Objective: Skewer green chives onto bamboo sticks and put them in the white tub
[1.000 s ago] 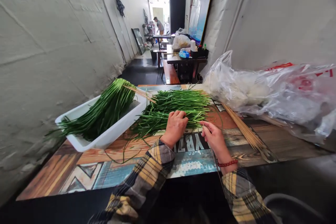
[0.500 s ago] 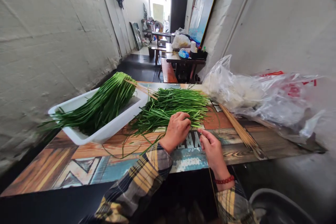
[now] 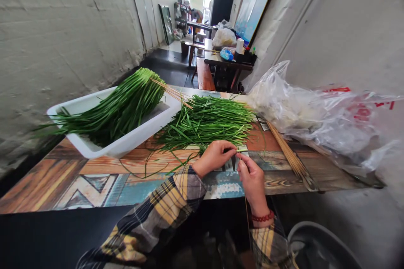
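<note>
My left hand [image 3: 215, 156] pinches the cut ends of a few green chive stalks [image 3: 240, 149] pulled from the loose chive pile [image 3: 205, 122] on the patterned table [image 3: 94, 176]. My right hand [image 3: 251, 176] is closed around a thin bamboo skewer [image 3: 245, 201] that runs down past my wrist. Its tip meets the chive ends between my two hands. Both hands sit close together at the table's near edge.
A white tub [image 3: 126, 143] holds a thick bundle of chives [image 3: 120, 107] at the left. More bamboo skewers [image 3: 288, 155] lie at the right beside clear plastic bags [image 3: 315, 113]. Grey walls close in on both sides. A dark basin [image 3: 318, 248] sits at lower right. Tables [image 3: 227, 61] stand further back.
My left hand has drawn back from the chive pile with a few stalks. My right hand moved left with the skewer until the two hands met.
</note>
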Demonstrator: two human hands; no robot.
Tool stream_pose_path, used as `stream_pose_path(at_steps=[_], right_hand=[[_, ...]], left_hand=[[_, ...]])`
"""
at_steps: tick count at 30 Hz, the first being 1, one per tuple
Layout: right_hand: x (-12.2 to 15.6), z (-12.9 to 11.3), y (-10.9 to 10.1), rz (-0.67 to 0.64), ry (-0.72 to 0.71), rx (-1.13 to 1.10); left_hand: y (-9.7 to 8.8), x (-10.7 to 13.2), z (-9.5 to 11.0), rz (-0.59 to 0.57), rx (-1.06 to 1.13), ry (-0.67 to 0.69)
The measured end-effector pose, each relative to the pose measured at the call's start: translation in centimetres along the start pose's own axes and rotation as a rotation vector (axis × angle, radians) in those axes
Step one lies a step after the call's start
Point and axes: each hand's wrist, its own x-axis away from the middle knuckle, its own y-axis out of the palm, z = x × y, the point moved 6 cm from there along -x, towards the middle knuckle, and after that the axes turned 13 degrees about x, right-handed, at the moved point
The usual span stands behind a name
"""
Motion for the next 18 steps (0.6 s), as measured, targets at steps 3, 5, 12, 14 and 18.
stream_pose_path(at_steps=[3, 5, 12, 14, 18], right_hand=[[-0.2, 0.2, 0.0, -0.003, -0.004, 0.005], [-0.2, 0.4, 0.1, -0.001, -0.001, -0.015], [0.0, 0.3, -0.2, -0.009, -0.016, 0.038], [0.0, 0.2, -0.3, -0.006, -0.025, 0.050], [-0.1, 0.3, -0.4, 0.007, -0.012, 0.064]], left_hand=[[-0.1, 0.0, 0.2, 0.017, 0.020, -0.001], [-0.2, 0.0, 0.4, 0.032, 0.002, 0.012], [-0.4, 0.0, 1.0, 0.032, -0.065, 0.096], [-0.4, 0.0, 1.1, 0.023, -0.084, 0.114], [-0.4, 0.0, 1.1, 0.013, -0.097, 0.129]])
